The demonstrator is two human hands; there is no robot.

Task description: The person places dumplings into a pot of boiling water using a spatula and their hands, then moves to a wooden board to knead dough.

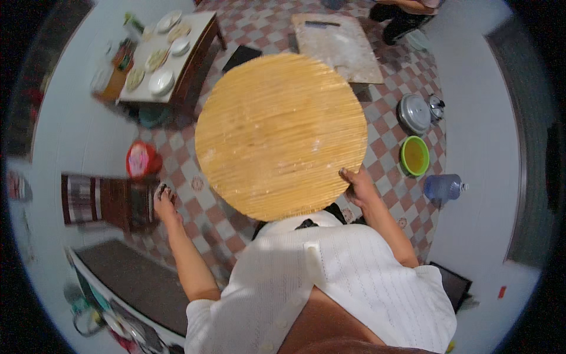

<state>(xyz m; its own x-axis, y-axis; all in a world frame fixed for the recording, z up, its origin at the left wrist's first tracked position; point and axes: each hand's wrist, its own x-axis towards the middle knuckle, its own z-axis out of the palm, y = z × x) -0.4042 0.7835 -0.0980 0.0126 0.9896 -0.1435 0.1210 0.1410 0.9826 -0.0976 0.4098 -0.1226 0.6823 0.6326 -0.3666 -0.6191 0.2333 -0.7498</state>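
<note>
My right hand (359,188) grips the lower right rim of a large round tray of bound plant stalks (283,137), with the thumb on top and the fingers underneath. Whitish specks like flour mark its pale yellow surface, and nothing sits on it. The tray spans the space in front of my chest and hides part of the floor. Off to the left, apart from the tray, my left hand (167,205) is raised with bent fingers. Something dark shows at its fingertips; blur hides what it is. A wooden chair (112,201) stands beside that hand.
Plates of food (157,59) and white bowls (161,82) stand on a table (143,90). Ahead lies a floury board (336,48) with a knife (323,24); a person (404,13) is beyond. At right are a lidded pot (414,113), green basin (414,155) and water jug (442,186).
</note>
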